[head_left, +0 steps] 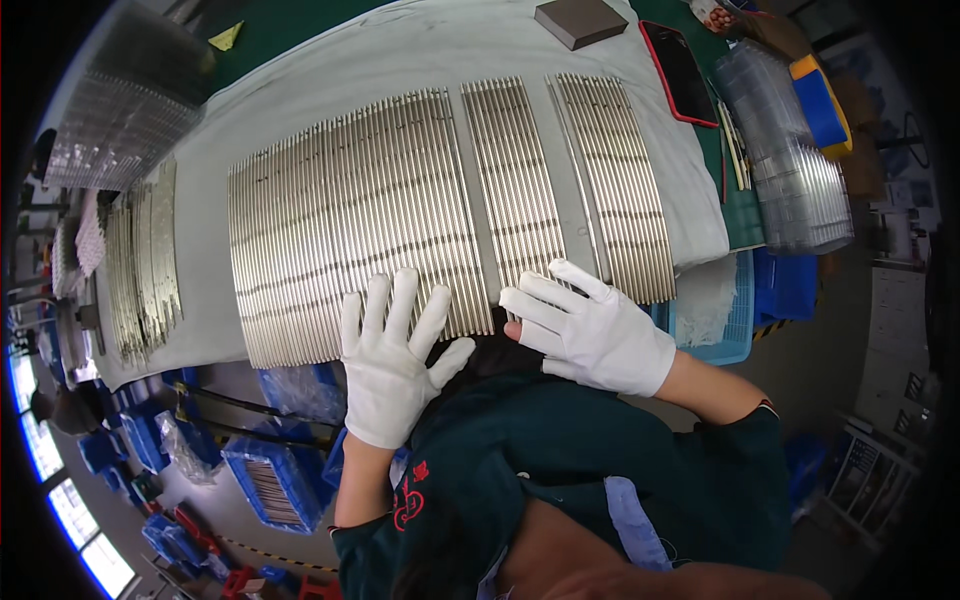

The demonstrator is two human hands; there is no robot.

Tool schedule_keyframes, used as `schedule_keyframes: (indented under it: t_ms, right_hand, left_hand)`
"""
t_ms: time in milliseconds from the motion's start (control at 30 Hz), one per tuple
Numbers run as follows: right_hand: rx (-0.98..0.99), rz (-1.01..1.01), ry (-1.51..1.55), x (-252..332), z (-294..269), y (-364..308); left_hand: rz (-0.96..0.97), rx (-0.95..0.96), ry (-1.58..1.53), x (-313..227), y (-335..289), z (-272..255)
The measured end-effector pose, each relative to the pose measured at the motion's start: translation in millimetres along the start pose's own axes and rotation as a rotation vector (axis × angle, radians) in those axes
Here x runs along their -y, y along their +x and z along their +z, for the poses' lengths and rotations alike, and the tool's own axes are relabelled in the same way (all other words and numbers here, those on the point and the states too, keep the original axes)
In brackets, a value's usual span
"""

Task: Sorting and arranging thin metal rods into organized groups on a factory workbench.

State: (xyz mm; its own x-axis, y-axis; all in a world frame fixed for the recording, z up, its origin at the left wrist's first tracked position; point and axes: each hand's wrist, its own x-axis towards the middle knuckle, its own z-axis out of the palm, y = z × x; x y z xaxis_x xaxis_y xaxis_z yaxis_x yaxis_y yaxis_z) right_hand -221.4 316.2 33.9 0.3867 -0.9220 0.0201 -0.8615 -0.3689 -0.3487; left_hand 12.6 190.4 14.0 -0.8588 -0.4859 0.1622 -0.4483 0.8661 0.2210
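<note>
Thin silvery metal rods lie side by side in three groups on a pale cloth (205,230). The left group of rods (340,220) is the widest; a middle group (512,165) and a right group (618,170) are narrower. One single rod (573,165) lies apart at the left edge of the right group. My left hand (388,370), in a white glove, is spread with its fingertips over the near ends of the left group. My gloved right hand (600,335) has its fingers apart at the near ends of the middle group; one bare fingertip shows. Neither hand holds a rod.
More rods (145,265) lie at the far left beside stacked clear trays (125,110). At the back right are a dark box (580,22), a red-edged phone (680,75), clear trays (800,170) and a tape roll (822,105). Blue crates (275,475) stand below the table.
</note>
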Motion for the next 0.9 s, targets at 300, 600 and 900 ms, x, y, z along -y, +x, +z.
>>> schedule_keyframes:
  t_ms: [300, 600, 900]
  right_hand:
    - [-0.031, 0.308, -0.113, -7, -12, -48]
    - [-0.08, 0.395, -0.19, -25, -13, -38]
    - [-0.103, 0.402, -0.208, -25, -8, -39]
  left_hand:
    - [-0.025, 0.032, 0.055, -6, -3, -6]
    - [0.148, 0.065, -0.017, -15, 6, -4]
    - [0.321, 0.079, -0.122, -32, 34, 6]
